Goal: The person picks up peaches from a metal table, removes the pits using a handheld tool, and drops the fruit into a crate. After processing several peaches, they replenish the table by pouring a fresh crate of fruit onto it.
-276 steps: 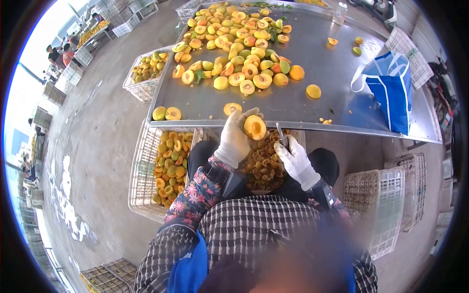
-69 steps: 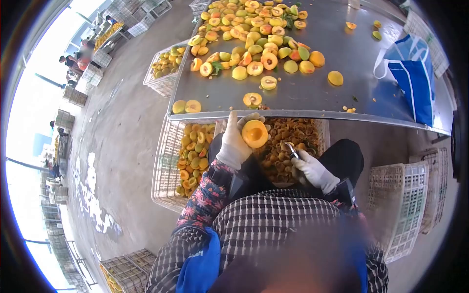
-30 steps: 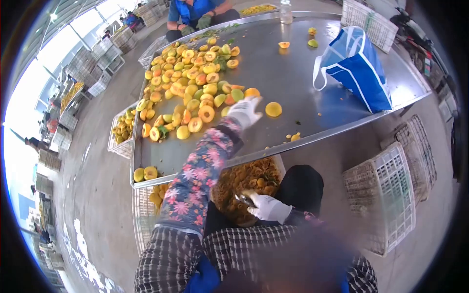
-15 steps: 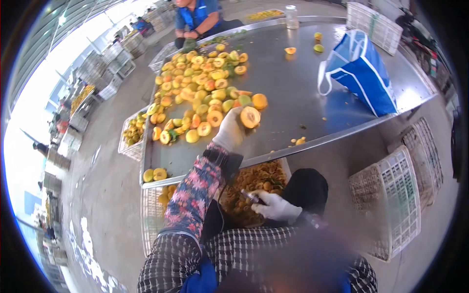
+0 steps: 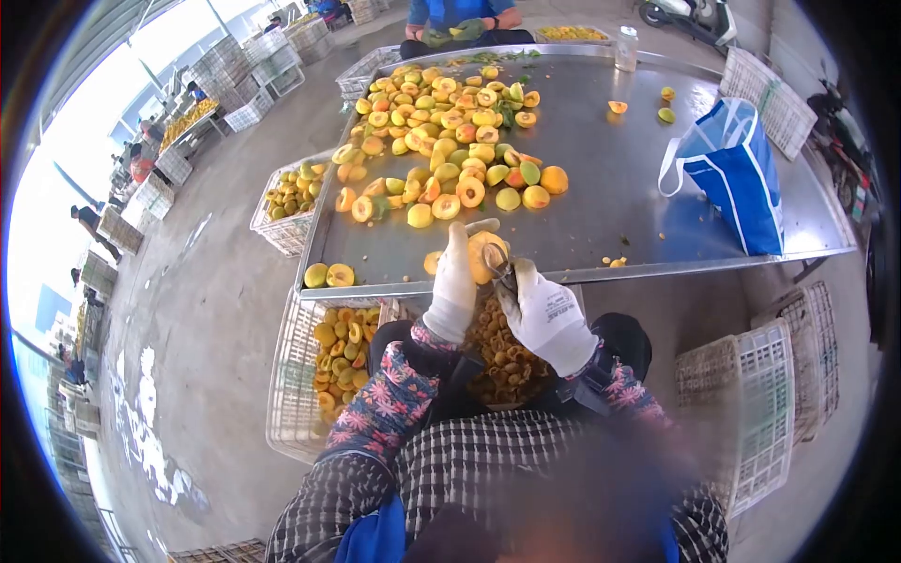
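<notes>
Peach (image 5: 481, 258): sat grasped in left hand (image 5: 453, 293) by the tabletop's (image 5: 610, 220) near edge, seemingly against the tool (image 5: 508, 279) gripped in right hand (image 5: 552, 322), looked light, soft, probably slippery, best cradled round its skin.

co-worker (image 5: 456, 12) cut off above, lower-left crate (image 5: 223, 553) cropped, held fruit (image 5: 481, 256) part-hidden

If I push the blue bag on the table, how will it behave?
The blue bag will probably flex, since its walls look thin. It might slide on the shiny table, perhaps falling, as it stands near the edge.
</notes>
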The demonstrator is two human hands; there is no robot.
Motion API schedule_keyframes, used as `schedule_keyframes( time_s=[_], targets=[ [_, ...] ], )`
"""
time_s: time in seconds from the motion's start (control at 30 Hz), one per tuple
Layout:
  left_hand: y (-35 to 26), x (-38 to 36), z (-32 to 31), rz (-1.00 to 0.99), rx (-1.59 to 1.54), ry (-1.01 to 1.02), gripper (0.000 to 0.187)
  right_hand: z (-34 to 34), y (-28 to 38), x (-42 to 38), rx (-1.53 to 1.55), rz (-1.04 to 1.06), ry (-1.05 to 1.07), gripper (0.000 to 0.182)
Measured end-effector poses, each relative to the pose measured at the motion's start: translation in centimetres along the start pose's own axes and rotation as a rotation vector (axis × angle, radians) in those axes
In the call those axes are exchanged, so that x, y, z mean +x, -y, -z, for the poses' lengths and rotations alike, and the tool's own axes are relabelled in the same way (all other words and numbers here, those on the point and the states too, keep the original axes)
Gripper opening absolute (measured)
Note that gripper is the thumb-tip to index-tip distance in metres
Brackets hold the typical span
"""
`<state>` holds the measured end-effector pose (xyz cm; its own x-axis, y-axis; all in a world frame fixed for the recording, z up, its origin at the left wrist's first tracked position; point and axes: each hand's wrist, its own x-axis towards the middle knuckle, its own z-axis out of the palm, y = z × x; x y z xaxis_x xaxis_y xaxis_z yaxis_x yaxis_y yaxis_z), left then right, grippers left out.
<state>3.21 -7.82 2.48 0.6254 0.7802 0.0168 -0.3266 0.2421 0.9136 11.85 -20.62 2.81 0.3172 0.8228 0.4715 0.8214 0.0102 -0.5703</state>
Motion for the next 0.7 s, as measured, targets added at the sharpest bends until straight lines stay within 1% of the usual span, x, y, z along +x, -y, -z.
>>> schedule_keyframes(
  time_s=[0.13, 0.2, 0.33, 0.43, 0.5, 0.6, 0.63, 0.7],
  targets=[
    [0.4, -0.8, -0.2, -0.105, 0.063, -0.061, 0.054, -1.0, 0.1, -0.4, 0.038, -0.015, 0.059, 0.031],
    [0.7, -1.0, -0.2, -0.16, 0.102, -0.086, 0.052, -0.8, 0.2, -0.5, 0.014, 0.001, 0.069, 0.03],
    [1.1, -1.0, 1.0, -0.022, 0.075, -0.025, 0.051, -0.9, -1.0, -0.7, -0.061, 0.039, 0.14, 0.027],
    [0.6, -0.8, 1.6, 0.08, 0.048, 0.03, 0.052, -0.9, -1.1, -0.5, 0.116, 0.008, 0.129, 0.027],
    [-0.7, -0.4, 1.4, 0.15, 0.019, 0.069, 0.052, -0.8, -1.4, -0.2, 0.163, 0.027, 0.116, 0.027],
    [-2.3, -0.4, 2.6, 0.282, 0.104, 0.169, 0.049, -0.2, -1.5, 0.0, 0.192, 0.012, 0.091, 0.025],
    [-1.6, -0.2, 2.9, 0.249, -0.091, 0.167, 0.045, 0.1, -1.4, 0.0, 0.198, -0.002, 0.08, 0.025],
    [-1.8, -0.8, 3.4, 0.286, -0.307, 0.252, 0.049, 0.6, -1.1, -0.2, 0.243, -0.062, 0.115, 0.027]
  ],
)
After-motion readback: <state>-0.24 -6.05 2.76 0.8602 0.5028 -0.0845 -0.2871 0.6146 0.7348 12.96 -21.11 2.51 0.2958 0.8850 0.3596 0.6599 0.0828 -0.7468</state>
